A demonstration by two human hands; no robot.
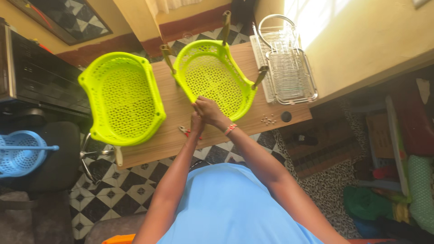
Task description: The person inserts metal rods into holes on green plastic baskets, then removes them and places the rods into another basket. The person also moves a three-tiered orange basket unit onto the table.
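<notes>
Two lime-green perforated plastic baskets sit on a wooden table (172, 135). The right basket (212, 77) is tilted up, with olive-brown legs sticking out around its rim. My right hand (209, 110) grips its near rim. My left hand (196, 123) is just beneath, partly hidden by the right hand, fingers closed at the same rim spot. The left basket (122, 97) lies untouched at the table's left end. A red-handled tool (184, 131) lies on the table next to my left wrist.
A wire dish rack (285, 68) rests on the table's right end. Several small screws (268, 119) and a dark round cap (286, 116) lie near the front right edge. A blue basket (20, 153) sits on a black chair at left. Cluttered bags are on the floor at right.
</notes>
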